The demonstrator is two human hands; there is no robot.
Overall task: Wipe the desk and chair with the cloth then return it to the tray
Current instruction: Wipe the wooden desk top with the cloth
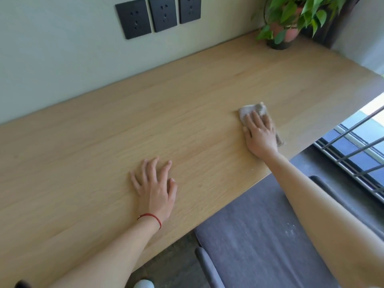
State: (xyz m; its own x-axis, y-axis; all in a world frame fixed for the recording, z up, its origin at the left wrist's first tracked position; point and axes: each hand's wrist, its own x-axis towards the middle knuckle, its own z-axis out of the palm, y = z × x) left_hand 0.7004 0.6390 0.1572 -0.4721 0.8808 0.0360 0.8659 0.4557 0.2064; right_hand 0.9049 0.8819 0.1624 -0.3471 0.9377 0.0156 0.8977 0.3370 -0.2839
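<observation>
The left hand (153,188) lies on the pale wood surface (83,163) with its fingers spread apart, holding nothing. A thin red string (151,217) goes round its wrist. The wood is smooth with long grain lines. Far above this hand, three black sockets (158,15) sit on the light green wall. To the right, the right hand (259,134) presses flat on the cloth (252,110). The cloth is small, grey-brown and crumpled, and peeks out past the fingertips and the hand's right side. Below that arm is a grey chair (259,235) with soft fabric. Far beyond the right hand stands a leafy green plant (291,19).
</observation>
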